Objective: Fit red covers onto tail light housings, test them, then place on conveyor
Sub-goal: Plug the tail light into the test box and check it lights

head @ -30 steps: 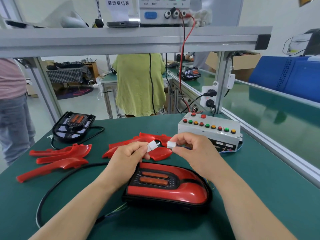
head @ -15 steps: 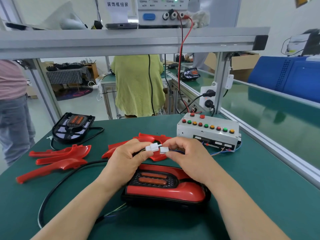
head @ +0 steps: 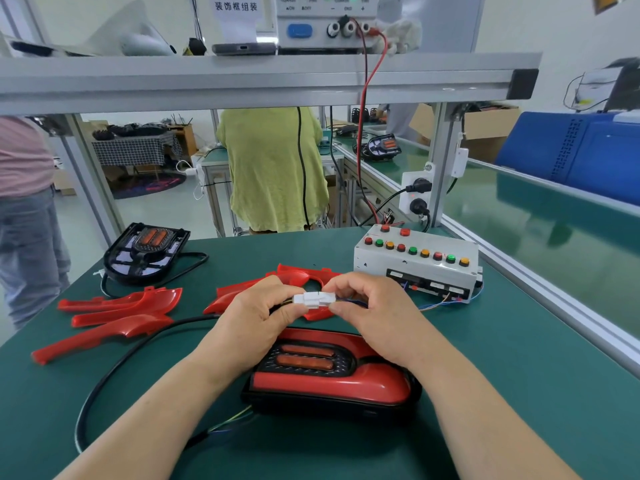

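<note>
head view: left hand [head: 256, 317] and right hand [head: 374, 317] each pinch one half of the small white plastic plug pair [head: 313, 300], thumb and forefingers curled on it. plug's long axis runs left-right, halves butted together between the hands, so seating force goes straight inward along that line. can't tell if it's latched. red-covered black tail light housing [head: 332, 379] sits on the green worktop [head: 519, 375], just near of the hands. grey test box with coloured buttons [head: 415, 265] is far-right, so right hand is nearer to it. conveyor belt [head: 554, 216] lies right, well apart.
</note>
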### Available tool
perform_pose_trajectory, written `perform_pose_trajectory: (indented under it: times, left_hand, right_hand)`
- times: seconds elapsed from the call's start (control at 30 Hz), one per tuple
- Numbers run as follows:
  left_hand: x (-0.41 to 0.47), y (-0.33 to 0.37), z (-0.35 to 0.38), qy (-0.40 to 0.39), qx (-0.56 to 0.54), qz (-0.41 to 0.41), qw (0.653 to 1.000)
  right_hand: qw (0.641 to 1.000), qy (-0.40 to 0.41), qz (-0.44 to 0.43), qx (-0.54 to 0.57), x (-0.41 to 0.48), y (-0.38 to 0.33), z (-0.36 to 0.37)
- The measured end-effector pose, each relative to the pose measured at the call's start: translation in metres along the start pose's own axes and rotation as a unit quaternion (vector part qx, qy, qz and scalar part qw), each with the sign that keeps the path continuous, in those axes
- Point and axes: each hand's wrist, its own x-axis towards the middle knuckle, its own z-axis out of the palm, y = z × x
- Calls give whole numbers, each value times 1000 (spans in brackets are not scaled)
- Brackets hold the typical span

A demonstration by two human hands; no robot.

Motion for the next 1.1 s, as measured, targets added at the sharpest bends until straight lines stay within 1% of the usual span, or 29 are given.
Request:
perform_pose_trajectory:
  times: [0.13,0.27,0.4,0.47,0.57,0.73,0.93,1.1]
  left_hand:
    - [-1,0,0,-22,-3,6,1000]
    - [-1,-2,0,-15,-9,13,1000]
    - [-1,-4,4,59,-57,-9,997]
    - [-2,-6,6,97,-67,-21,993]
    - [-3,-7,6,124,-84,-24,988]
    - [-1,-6,5,118,-105,-28,987]
    - [1,-6,8,98,-195,-70,973]
    - [2,-6,8,89,-194,-77,974]
  right_hand:
    - [1000,-16,3,-18,-1,-1,1]
    - [1000,4,21,16,-1,-3,3]
    - [998,60,33,5,1,-2,5]
    - [997,65,32,3,1,-1,6]
    - [998,50,38,-5,0,-2,5]
    - [998,44,40,-7,0,-4,4]
    - [997,36,57,31,-3,-9,2]
    - [997,26,63,32,-3,-9,3]
